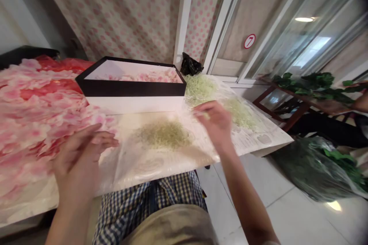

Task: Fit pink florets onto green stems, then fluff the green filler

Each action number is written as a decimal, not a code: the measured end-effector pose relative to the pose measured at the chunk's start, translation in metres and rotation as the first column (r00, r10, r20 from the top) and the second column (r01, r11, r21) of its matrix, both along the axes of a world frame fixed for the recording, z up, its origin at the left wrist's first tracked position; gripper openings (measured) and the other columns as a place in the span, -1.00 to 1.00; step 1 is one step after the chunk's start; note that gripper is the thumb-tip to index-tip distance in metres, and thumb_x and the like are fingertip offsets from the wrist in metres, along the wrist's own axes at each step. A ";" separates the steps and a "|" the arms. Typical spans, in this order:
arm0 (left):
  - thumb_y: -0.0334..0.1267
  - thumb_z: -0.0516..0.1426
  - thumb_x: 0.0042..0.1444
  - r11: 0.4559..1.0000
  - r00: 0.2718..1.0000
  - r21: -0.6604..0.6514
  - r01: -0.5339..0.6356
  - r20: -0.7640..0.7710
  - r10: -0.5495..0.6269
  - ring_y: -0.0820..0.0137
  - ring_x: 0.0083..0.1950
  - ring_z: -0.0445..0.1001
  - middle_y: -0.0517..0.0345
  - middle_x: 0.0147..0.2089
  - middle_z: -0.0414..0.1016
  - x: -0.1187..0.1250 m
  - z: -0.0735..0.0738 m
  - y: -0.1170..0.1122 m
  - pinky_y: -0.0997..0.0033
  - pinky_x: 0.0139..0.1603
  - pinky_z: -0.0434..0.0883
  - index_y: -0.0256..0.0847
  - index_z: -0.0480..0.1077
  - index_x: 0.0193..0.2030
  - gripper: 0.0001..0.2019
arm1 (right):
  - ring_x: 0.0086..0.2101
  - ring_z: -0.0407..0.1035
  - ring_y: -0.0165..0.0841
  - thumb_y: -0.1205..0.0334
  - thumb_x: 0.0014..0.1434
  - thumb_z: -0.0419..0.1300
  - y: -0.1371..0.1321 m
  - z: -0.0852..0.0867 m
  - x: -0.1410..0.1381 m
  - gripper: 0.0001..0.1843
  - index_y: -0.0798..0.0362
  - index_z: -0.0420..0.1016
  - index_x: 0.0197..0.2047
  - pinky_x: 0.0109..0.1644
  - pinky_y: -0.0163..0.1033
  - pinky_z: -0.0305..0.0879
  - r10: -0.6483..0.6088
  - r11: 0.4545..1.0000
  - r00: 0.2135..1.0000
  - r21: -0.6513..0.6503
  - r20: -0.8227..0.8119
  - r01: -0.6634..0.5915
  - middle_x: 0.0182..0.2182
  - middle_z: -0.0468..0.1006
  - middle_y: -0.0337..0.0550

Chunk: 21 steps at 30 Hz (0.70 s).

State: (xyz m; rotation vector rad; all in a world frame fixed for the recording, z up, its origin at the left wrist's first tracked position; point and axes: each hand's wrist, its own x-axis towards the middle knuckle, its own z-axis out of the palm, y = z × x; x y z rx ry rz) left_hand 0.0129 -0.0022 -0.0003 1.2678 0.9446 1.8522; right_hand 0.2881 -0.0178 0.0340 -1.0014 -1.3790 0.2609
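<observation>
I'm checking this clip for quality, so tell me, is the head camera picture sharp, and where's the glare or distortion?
In the head view, the left hand and right hand are motion-blurred; a lamp's reflection glares on the floor tiles; the wide lens tilts and bends the door frame; the top right corner falls dark.
</observation>
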 end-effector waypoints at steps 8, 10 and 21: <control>-0.31 0.37 -0.16 0.981 0.913 0.029 0.193 -0.372 -0.169 0.33 -0.19 0.52 0.27 -0.23 0.57 0.008 -0.006 -0.013 0.43 -0.11 0.55 0.02 0.58 -0.28 -0.75 | -0.14 0.48 -0.39 0.56 0.09 0.02 -0.015 -0.010 -0.110 -0.64 -0.12 0.46 -0.29 0.10 -0.24 0.35 0.371 0.926 0.880 -0.186 0.295 -0.328 -0.27 0.58 -0.38; -0.31 0.36 -0.15 0.985 0.913 0.004 0.170 -0.378 -0.156 0.33 -0.20 0.52 0.29 -0.22 0.57 0.007 -0.010 -0.013 0.42 -0.06 0.54 0.06 0.58 -0.26 -0.74 | -0.13 0.47 -0.38 0.51 0.12 0.01 -0.013 -0.016 -0.112 -0.64 -0.12 0.44 -0.18 0.09 -0.21 0.36 0.381 0.923 0.879 -0.172 0.286 -0.344 -0.20 0.58 -0.35; -0.19 0.35 -0.11 0.990 0.888 -0.017 0.138 -0.441 -0.132 0.28 -0.23 0.57 0.20 -0.27 0.61 0.004 -0.014 -0.007 0.43 -0.23 0.56 -0.03 0.58 -0.32 -0.84 | -0.25 0.36 -0.36 0.52 0.17 -0.07 -0.019 0.008 -0.095 -0.29 -0.14 0.01 0.35 -0.14 -0.25 0.39 0.431 0.902 0.656 -0.309 0.619 -0.301 0.15 0.16 -0.04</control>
